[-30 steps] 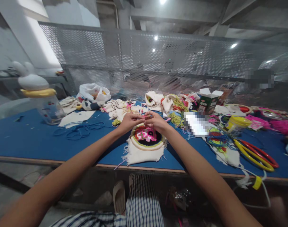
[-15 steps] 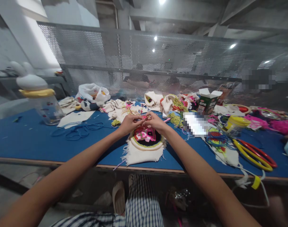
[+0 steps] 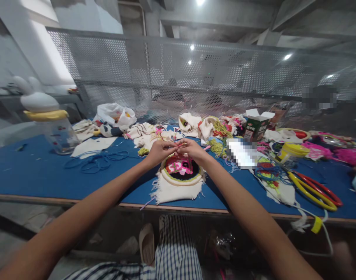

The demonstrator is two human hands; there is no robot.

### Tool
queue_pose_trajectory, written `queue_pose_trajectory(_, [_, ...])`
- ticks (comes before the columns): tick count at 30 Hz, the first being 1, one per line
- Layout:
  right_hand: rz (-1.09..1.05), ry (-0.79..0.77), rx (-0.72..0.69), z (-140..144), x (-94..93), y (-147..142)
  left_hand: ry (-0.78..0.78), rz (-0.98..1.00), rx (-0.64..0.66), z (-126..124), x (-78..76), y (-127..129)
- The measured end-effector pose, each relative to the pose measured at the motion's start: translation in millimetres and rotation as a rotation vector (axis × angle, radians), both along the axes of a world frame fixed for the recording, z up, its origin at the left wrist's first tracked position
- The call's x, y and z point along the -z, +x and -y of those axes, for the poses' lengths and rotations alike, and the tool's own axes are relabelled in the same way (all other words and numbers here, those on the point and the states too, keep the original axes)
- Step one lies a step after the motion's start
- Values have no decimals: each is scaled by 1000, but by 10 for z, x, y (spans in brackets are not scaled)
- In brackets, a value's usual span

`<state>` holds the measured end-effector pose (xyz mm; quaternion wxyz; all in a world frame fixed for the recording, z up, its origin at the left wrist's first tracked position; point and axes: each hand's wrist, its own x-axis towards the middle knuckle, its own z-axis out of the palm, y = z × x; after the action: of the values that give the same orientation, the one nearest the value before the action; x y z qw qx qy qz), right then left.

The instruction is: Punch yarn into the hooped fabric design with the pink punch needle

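Left hand (image 3: pixel 159 151) and right hand (image 3: pixel 193 149) meeting fingertip to fingertip, both curled nearly closed, pinching small pink item (image 3: pixel 180 145) between them; item too small to identify. Embroidery hoop (image 3: pixel 182 171) with colourful tufted cloth lying on blue bench (image 3: pixel 43 175), directly beneath and just nearer than hands. Yellow and red hoops (image 3: pixel 314 188) resting well right of right hand.

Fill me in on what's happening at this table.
A person sits at a blue table with both arms stretched out. The left hand and right hand meet fingertip to fingertip just above an embroidery hoop holding white cloth with a colourful tufted design, and pinch something small and pink between them; what it is cannot be told. Around lie yarn scraps, a yellow-lidded jar, red and yellow hoops and an open green carton.
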<state>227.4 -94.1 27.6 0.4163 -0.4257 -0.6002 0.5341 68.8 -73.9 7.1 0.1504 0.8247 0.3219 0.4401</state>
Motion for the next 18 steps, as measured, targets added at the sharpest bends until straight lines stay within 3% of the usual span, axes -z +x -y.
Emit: queue_pose_trajectory(18, [0,71,103,-8,-18,-27,-18,29,20,60,36,45])
